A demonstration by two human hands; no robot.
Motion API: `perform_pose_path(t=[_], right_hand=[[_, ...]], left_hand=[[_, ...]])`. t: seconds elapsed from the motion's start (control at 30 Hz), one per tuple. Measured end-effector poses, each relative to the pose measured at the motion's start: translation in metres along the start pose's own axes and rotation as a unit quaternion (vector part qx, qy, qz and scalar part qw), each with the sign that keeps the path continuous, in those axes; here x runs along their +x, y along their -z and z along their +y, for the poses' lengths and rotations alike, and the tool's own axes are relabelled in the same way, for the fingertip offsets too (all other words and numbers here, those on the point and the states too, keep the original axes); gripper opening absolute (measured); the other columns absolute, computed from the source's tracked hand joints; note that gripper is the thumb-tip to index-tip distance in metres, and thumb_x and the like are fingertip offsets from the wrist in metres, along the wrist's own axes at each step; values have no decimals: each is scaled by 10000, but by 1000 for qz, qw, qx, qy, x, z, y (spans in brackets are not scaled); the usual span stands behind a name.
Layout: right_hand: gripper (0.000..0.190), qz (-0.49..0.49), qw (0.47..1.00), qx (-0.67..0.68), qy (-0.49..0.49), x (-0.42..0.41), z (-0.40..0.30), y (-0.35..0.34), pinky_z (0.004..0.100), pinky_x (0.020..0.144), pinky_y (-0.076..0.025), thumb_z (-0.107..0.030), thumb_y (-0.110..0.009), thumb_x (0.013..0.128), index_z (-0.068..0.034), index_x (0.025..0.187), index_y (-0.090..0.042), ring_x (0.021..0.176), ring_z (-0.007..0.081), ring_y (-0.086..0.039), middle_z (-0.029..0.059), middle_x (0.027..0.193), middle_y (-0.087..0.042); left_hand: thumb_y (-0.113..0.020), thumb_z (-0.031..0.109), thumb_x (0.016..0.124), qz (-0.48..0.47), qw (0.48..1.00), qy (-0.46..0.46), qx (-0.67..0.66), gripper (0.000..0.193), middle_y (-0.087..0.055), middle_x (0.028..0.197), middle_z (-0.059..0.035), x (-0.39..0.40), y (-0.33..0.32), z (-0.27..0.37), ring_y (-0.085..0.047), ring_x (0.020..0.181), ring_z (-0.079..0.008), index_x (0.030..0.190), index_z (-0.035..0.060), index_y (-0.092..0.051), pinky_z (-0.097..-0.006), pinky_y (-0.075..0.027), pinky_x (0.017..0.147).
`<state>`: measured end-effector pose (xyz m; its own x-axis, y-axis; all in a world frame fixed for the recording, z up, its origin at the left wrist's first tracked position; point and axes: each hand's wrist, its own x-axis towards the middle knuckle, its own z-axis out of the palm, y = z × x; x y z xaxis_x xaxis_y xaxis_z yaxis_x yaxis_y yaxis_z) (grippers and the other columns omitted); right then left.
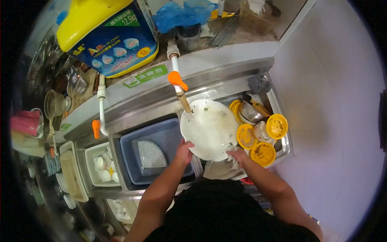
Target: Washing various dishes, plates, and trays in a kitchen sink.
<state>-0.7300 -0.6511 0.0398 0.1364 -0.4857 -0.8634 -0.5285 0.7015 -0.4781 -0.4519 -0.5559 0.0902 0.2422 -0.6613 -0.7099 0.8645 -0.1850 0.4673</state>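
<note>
A large white plate (208,130) with bits of green food on it is held over the right-hand sink basin. My left hand (183,152) grips its lower left rim, with the thumb on top. At the lower right rim, my right hand (237,155) holds the plate together with a pale cloth (233,152). The spout of a tap with an orange handle (177,80) reaches over the plate's upper left edge. Below the plate, part of a greyish dish (222,170) shows. Several yellow bowls (262,154) with food residue stand close to my right hand.
A steel bowl (250,112) and a scouring pad (259,83) lie at the right of the steel sink (285,148). To the left are a blue-grey tub (130,163) and a white tub with cups (90,169). A detergent jug (112,45) stands on the ledge above.
</note>
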Motion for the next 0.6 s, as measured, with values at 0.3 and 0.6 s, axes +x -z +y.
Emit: perform_pose_path(t=[0.3, 0.6], right_hand=[[465, 92, 897, -271, 337, -74, -82, -18, 418, 798, -487, -360, -639, 826, 12, 1099, -590, 951, 337, -622, 237, 1043, -618], [356, 167, 768, -361, 501, -23, -117, -90, 416, 1096, -269, -150, -487, 881, 5, 1201, -505, 1284, 403, -351, 234, 1338, -428]], left_hand=[[-508, -62, 640, 18, 985, -63, 160, 645, -577, 1101, -116, -63, -65, 51, -593, 979, -258, 1275, 31, -452, -356, -492, 842], [-499, -62, 625, 20, 982, -75, 174, 566, -616, 996, -112, -113, -63, 77, -620, 843, -229, 1188, -2, -509, -296, -505, 632]])
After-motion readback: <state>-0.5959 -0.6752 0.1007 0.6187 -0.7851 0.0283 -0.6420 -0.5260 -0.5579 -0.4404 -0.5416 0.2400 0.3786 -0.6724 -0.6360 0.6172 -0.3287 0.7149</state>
